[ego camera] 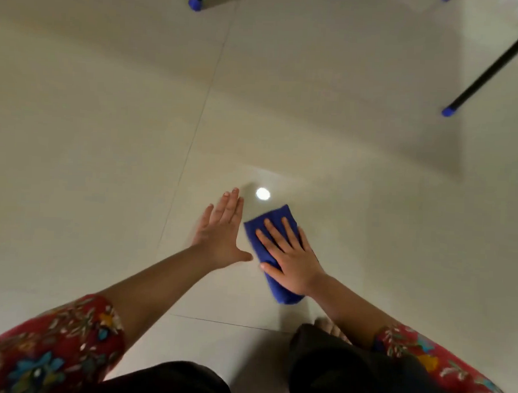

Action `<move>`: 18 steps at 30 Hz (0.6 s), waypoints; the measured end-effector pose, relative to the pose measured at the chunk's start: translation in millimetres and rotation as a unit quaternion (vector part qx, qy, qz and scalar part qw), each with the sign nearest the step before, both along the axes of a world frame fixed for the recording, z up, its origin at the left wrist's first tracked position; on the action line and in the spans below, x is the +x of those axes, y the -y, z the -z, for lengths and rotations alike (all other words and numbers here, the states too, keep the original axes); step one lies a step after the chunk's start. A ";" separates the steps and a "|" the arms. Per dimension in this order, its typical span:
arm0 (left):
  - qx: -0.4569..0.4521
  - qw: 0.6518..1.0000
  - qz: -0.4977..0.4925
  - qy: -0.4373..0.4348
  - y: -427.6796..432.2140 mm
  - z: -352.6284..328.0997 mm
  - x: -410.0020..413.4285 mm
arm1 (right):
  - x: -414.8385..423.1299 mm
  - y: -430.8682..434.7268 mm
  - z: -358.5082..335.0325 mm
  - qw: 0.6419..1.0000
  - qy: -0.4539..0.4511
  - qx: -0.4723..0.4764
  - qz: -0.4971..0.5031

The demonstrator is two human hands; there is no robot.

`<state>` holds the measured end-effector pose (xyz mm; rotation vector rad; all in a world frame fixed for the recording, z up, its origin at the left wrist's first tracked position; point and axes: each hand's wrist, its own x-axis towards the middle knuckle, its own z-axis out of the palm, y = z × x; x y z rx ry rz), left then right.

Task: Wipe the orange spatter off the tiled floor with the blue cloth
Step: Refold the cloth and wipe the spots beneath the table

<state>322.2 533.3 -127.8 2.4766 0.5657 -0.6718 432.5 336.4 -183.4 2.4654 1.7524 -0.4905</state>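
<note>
- Knees first: the person crouches low, dark trousers on the near side of the blue cloth, bare toes just short of its near end. If the tile there is damp, that foot could slide.
- Grout line runs across just nearer than the cloth. Residue dragged back this way could lodge in it and stain.
- Right hand lies flat on top of the cloth, fingers straight and spread, pressing rather than gripping. The cloth is folded into a long pad lying on the tiled floor. With no grip, the pad could slip out from under the palm or unfold, and both ends poke out past the hand, so they may only streak.
- Left hand sits just left of the cloth, open, fingers straight, thumb reaching toward it. The two hands are close but apart. It looks blurred, so I cannot tell whether it is planted or hovering. If it bears weight, this glossy tile could let it skid.
- Orange spatter: none shows anywhere around the cloth. It may sit under the pad, or the dim light may hide it. The danger is stopping too soon or working the wrong patch.
- Lamp reflection glows just beyond the cloth's far end, and that glare could mask a thin film.
- Black furniture leg with a blue cap stands well beyond and to the right, so there is little chance of a knock.
</note>
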 end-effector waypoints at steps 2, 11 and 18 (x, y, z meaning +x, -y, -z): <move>0.007 1.000 0.016 -0.001 -0.1 0.7 0.6 | -4.6 37.7 1.0 0.996 0.021 0.002 0.085; 0.058 0.997 0.035 0.028 -5.8 15.9 16.6 | 106.3 17.8 1.9 0.907 0.011 -0.003 0.422; 0.031 0.998 0.048 0.031 -3.3 15.5 20.6 | 70.7 69.1 2.7 0.965 0.016 0.049 0.259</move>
